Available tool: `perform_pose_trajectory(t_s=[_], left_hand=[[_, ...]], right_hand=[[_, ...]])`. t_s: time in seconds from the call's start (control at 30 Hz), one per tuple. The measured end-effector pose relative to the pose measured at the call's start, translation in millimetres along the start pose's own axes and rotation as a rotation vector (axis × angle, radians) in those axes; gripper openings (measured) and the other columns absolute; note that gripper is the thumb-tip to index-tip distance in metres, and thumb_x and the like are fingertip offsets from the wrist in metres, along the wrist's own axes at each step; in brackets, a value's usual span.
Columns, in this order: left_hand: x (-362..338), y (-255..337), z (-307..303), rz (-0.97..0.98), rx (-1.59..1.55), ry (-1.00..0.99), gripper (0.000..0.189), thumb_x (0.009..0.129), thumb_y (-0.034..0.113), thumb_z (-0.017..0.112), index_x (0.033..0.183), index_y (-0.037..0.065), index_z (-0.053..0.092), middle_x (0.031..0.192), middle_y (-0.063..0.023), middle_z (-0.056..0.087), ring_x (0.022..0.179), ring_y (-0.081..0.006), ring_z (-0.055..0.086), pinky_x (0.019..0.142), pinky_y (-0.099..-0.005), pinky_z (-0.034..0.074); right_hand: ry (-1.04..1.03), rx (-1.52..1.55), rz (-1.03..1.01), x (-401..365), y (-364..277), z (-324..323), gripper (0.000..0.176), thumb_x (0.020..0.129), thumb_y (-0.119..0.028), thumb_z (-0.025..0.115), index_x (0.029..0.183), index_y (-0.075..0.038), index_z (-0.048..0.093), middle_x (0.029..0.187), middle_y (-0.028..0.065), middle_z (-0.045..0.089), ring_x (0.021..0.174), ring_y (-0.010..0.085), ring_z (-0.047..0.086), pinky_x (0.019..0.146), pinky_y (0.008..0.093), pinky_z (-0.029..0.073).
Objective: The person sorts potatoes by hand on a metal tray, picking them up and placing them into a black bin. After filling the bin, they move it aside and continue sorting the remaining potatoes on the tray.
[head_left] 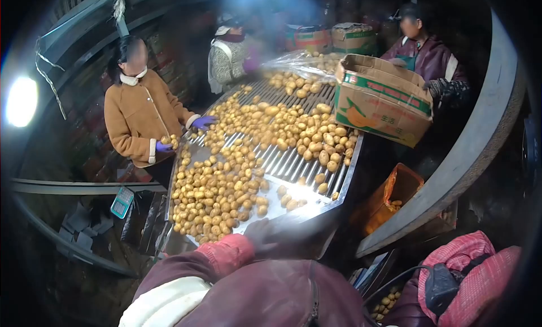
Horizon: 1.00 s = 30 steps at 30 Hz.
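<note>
My left hand [261,233], in a dark covering below a pink cuff [232,252], reaches to the near edge of the sorting table [344,183]. It is smeared by motion, and its fingers cannot be made out. Just beyond it is a dense spread of potatoes [217,200] on the left side. A few potatoes [291,200] lie on the bright metal plate to its right. Farther back, more potatoes [316,132] cover the metal rollers [291,162]. I cannot see my right hand.
A person in a brown jacket [138,115] stands left, holding potatoes in one gloved hand. Another person [228,56] is behind. At right, a person [432,56] holds a tilted cardboard box [384,101]. An orange-lined container [395,191], curved metal beam [451,174] and pink cloth [480,276] are nearer.
</note>
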<state>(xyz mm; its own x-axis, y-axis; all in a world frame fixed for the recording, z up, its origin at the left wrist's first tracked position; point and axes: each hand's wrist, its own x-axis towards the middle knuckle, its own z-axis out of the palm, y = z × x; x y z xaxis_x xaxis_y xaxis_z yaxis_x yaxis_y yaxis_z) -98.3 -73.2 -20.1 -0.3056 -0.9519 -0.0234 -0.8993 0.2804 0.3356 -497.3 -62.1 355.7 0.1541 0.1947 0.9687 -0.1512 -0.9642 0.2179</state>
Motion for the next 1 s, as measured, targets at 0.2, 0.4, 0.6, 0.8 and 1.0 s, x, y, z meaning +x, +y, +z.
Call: perform_pose_trajectory(t_s=[0.2,0.4,0.6,0.8,1.0], left_hand=[[2,18,-23,-0.008,-0.033,-0.043,0.088,0.079,0.057,0.066,0.145,0.006,0.039,0.145,-0.0275,0.04,0.133,-0.045,0.036,0.111,-0.0517,0.029],[-2,13,-17,0.058,-0.043,0.068,0.08,0.08,0.055,0.066,0.139,0.006,0.046,0.143,-0.0282,0.042,0.128,-0.0455,0.041,0.109,-0.0513,0.031],[-4,18,-18,0.029,-0.115,0.1,0.077,0.08,0.055,0.065,0.139,0.009,0.049,0.137,-0.0284,0.049,0.124,-0.0465,0.045,0.107,-0.0529,0.034],[33,-3,-36,0.091,-0.235,0.358,0.078,0.076,0.039,0.077,0.138,0.002,0.049,0.134,-0.0263,0.052,0.127,-0.0451,0.046,0.106,-0.0482,0.038],[10,70,-262,0.134,-0.057,0.88,0.054,0.082,0.016,0.071,0.131,0.002,0.052,0.139,-0.0248,0.05,0.132,-0.0364,0.047,0.101,-0.0425,0.044]], right_hand=[[0.006,-0.044,-0.003,-2,0,1,0.05,0.092,-0.023,0.062,0.135,0.0,0.05,0.137,0.0193,0.053,0.124,0.028,0.054,0.105,0.0402,0.041],[0.002,-0.052,-0.005,-6,1,12,0.051,0.091,-0.023,0.063,0.135,0.0,0.05,0.137,0.019,0.053,0.124,0.0279,0.053,0.106,0.0402,0.041],[0.016,-0.055,0.006,-3,3,13,0.052,0.09,-0.023,0.064,0.135,-0.001,0.051,0.136,0.0188,0.053,0.125,0.0277,0.053,0.106,0.0402,0.04],[0.093,-0.097,0.055,-19,30,27,0.052,0.089,-0.023,0.065,0.135,-0.001,0.051,0.136,0.0185,0.053,0.125,0.0275,0.052,0.106,0.0401,0.04],[-0.068,-0.172,0.56,-143,114,113,0.053,0.088,-0.023,0.066,0.135,-0.001,0.051,0.136,0.0183,0.052,0.125,0.0274,0.052,0.106,0.0401,0.039]])
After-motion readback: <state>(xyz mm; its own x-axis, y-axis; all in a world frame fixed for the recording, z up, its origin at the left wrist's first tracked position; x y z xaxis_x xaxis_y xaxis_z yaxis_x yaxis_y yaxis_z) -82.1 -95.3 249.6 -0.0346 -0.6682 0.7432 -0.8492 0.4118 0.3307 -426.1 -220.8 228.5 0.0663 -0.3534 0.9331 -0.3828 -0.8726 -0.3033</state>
